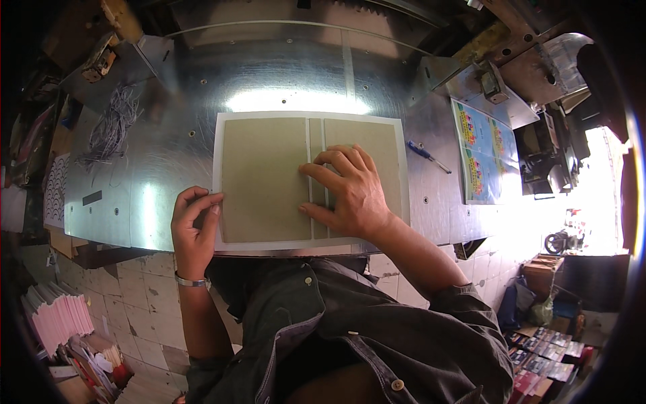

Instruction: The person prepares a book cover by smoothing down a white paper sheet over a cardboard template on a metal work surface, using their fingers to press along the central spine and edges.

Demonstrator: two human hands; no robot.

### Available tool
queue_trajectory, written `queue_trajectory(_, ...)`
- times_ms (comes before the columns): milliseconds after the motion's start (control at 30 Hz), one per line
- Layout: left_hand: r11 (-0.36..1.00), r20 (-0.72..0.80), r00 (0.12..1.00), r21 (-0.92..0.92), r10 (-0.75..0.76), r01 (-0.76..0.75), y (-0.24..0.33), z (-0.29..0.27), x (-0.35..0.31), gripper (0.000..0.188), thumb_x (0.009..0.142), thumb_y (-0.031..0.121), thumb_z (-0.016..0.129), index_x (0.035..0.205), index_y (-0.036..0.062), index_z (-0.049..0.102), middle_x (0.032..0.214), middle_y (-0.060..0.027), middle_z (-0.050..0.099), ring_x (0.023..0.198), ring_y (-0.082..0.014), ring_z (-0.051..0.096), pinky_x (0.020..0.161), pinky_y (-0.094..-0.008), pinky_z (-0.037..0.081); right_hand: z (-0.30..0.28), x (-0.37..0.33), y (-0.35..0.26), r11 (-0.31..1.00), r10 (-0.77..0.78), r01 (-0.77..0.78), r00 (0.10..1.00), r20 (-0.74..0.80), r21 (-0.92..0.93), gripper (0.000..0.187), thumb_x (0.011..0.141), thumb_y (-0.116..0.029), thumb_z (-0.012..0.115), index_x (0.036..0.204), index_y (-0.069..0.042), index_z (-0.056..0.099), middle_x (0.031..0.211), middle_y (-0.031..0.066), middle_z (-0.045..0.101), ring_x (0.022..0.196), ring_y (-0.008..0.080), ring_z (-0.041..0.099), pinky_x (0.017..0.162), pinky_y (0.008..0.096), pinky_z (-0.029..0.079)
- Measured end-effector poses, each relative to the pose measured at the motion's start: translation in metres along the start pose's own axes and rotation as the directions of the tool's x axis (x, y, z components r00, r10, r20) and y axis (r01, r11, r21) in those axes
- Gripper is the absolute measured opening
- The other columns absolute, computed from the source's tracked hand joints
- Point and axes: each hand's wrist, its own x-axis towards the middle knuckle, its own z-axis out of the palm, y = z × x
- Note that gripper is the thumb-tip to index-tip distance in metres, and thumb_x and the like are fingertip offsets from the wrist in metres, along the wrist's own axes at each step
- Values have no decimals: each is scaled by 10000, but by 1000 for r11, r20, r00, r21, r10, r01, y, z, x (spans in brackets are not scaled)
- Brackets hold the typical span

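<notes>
A white sheet lies on the metal table in front of me. On it are two large tan greyboard panels, a left panel and a right panel, with a narrow greyboard strip between them. Thin white gaps show on both sides of the strip. My left hand is at the sheet's left edge, thumb and forefinger closed together there. My right hand rests with spread fingers over the strip and right panel; its thumb and forefinger tips touch the left panel near its inner edge.
A blue pen-like tool lies right of the sheet. Farther right are printed blue sheets. At the left sit tangled grey strings and a small dark strip. Machine parts border the table's far side. Stacked pink papers stand at lower left.
</notes>
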Motion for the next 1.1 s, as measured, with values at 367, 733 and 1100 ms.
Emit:
queue_trajectory(367,1000,0,1000,9,21,-21,-1,0,1,207,1037,60,748,1214,18,848,1306,-108,666,1173,-236,688,1023,-367,582,-2,0,-1,1000,-3,3,1000,-8,-13,618,831,-448,914,1368,-188,755,1326,88,681,1383,329,590,1277,579,371)
queue_trajectory(733,988,14,999,-150,-29,30,-6,4,1,219,1041,60,748,1239,15,829,1294,-102,672,1167,-215,671,1004,-335,551,-5,2,-2,999,-27,26,998,-52,-22,618,781,-375,949,1336,-154,795,1324,100,697,1361,373,609,1194,566,461)
queue_trajectory(1100,977,40,999,-214,-8,17,-7,-1,5,301,1068,116,747,1357,43,788,1342,-87,659,1204,-206,654,1044,-332,524,-3,1,-1,999,-31,30,998,-58,-19,612,773,-387,947,1320,-160,793,1308,98,701,1344,366,610,1187,565,451)
